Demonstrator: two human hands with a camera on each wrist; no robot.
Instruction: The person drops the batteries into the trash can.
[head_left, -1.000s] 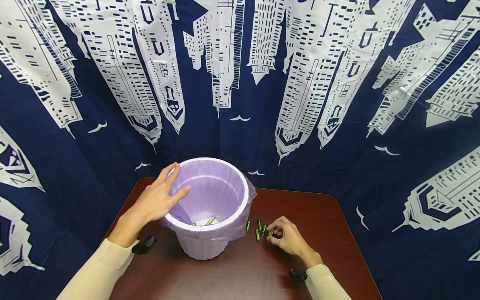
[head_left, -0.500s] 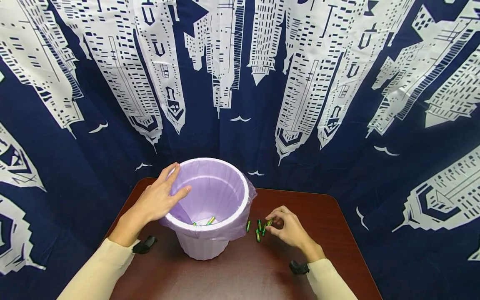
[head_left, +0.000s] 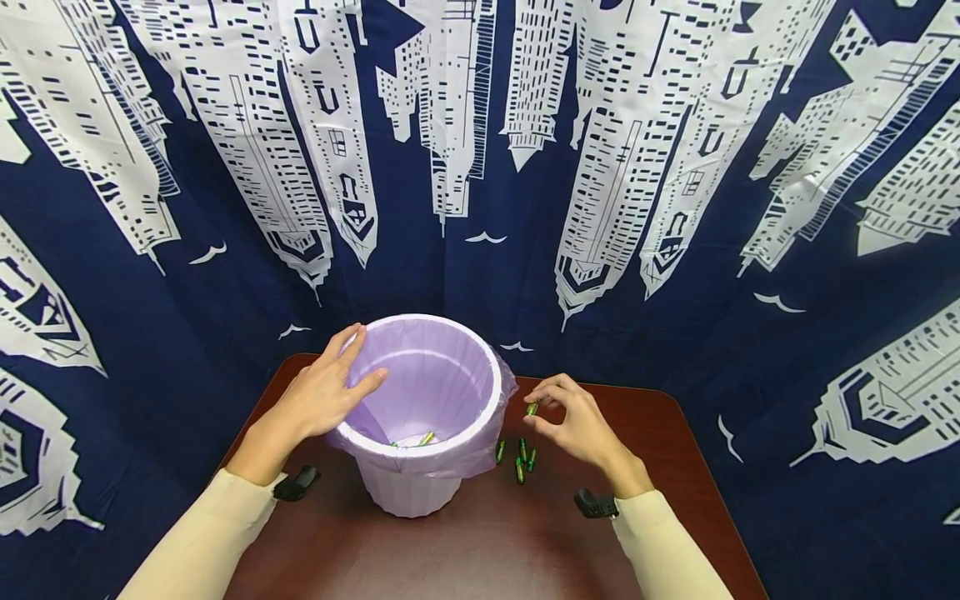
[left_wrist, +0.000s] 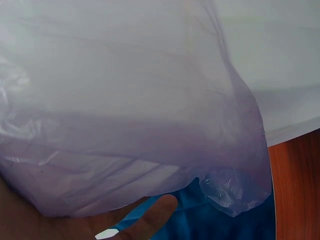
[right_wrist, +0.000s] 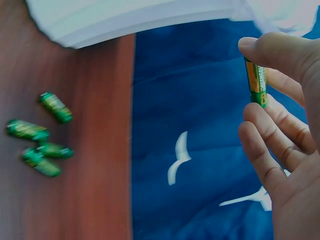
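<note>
The left hand (head_left: 322, 396) has an unclenched grip, its fingers stretched along the rim of the lined bin (head_left: 405, 492) and its thumb spread over the opening. A green battery in the bin (head_left: 427, 438) lies at the bottom. Four loose batteries (head_left: 519, 471) lie on the counter (head_left: 480, 550) beside the bin. Above them, the right hand's (head_left: 581, 421) narrow grip pinches a held battery (head_left: 532, 408) between thumb and fingertips.
</note>
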